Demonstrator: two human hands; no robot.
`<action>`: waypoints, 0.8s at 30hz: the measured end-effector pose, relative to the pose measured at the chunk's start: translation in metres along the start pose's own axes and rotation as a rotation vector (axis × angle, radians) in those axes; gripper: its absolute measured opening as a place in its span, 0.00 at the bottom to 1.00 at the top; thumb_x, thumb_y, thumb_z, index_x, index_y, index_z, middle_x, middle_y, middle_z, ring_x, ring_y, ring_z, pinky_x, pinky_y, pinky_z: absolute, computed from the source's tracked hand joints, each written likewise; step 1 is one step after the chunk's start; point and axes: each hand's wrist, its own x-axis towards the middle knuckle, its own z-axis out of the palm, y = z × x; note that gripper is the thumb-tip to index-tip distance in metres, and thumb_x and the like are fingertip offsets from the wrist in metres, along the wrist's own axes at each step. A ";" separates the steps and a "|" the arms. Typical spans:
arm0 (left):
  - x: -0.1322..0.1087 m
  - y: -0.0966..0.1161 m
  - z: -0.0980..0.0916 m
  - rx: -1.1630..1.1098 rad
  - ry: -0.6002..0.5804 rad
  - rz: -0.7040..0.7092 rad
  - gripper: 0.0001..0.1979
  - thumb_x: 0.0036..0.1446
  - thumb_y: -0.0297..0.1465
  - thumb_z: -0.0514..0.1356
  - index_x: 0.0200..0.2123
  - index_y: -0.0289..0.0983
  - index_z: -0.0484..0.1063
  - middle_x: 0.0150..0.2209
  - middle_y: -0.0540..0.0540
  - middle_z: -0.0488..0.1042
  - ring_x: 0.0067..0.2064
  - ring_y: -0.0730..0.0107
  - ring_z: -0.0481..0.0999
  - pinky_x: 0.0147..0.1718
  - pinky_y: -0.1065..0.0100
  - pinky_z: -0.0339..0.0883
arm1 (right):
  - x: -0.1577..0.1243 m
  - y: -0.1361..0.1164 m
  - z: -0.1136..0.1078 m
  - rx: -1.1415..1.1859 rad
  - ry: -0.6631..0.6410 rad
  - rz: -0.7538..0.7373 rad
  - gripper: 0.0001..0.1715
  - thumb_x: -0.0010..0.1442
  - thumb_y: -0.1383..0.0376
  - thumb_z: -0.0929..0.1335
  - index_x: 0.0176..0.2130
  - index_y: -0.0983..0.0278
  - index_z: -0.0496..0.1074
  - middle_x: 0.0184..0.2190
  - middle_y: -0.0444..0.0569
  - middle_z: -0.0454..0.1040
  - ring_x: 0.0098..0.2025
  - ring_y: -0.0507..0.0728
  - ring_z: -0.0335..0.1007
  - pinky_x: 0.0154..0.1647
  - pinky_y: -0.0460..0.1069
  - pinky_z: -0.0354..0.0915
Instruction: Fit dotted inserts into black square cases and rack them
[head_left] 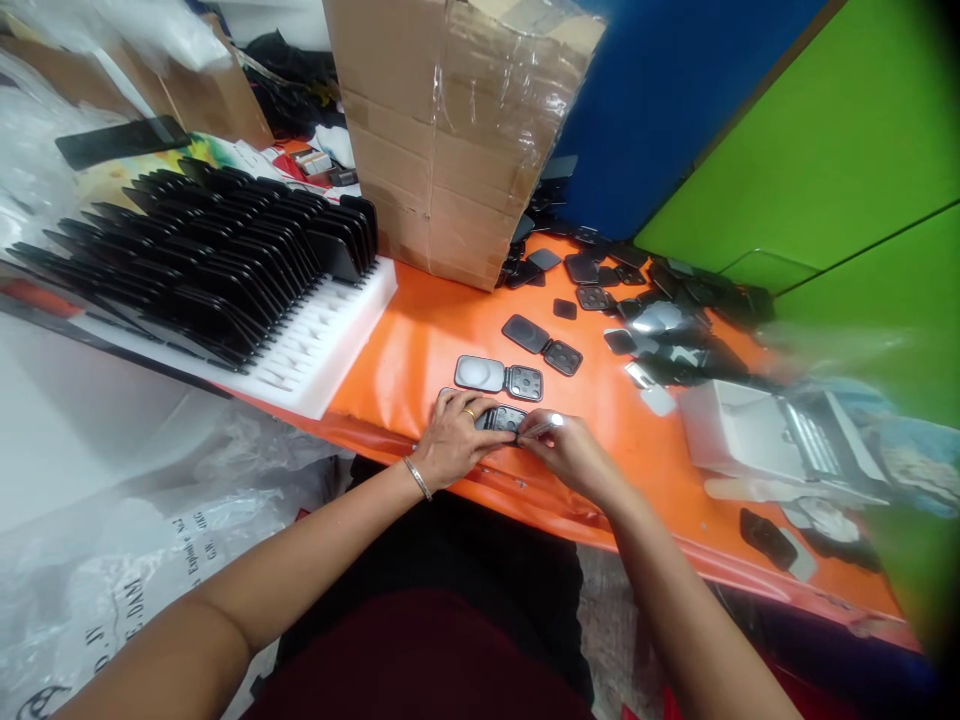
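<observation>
My left hand lies on a small dark hinged case at the near edge of the orange table, fingers curled over its left half. My right hand pinches a thin silvery tool against the same case. Just beyond lie two more open cases, a grey one and a black one.
A white foam rack full of black panels sits to the left. A taped cardboard box stands behind. Several loose dark parts are scattered at the right, near a white tray. Plastic bags lie lower left.
</observation>
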 end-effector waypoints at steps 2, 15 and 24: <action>-0.001 0.000 0.001 0.028 -0.014 0.052 0.12 0.62 0.35 0.55 0.46 0.55 0.73 0.54 0.47 0.66 0.56 0.55 0.58 0.51 0.49 0.50 | -0.001 0.000 0.002 -0.010 0.036 0.027 0.02 0.54 0.68 0.66 0.31 0.64 0.70 0.26 0.47 0.74 0.27 0.54 0.69 0.29 0.47 0.65; -0.003 0.007 0.004 0.093 -0.008 0.038 0.13 0.63 0.30 0.53 0.45 0.54 0.73 0.51 0.50 0.69 0.55 0.58 0.60 0.53 0.48 0.48 | 0.017 -0.005 -0.025 0.040 -0.293 -0.130 0.04 0.54 0.68 0.67 0.32 0.64 0.73 0.28 0.47 0.75 0.28 0.54 0.70 0.30 0.47 0.65; -0.003 0.007 0.004 0.144 -0.045 0.072 0.16 0.64 0.30 0.53 0.49 0.56 0.70 0.52 0.50 0.69 0.56 0.56 0.58 0.52 0.48 0.47 | 0.023 -0.009 -0.035 0.160 -0.404 -0.073 0.04 0.52 0.66 0.68 0.31 0.64 0.72 0.27 0.46 0.76 0.30 0.54 0.71 0.31 0.47 0.66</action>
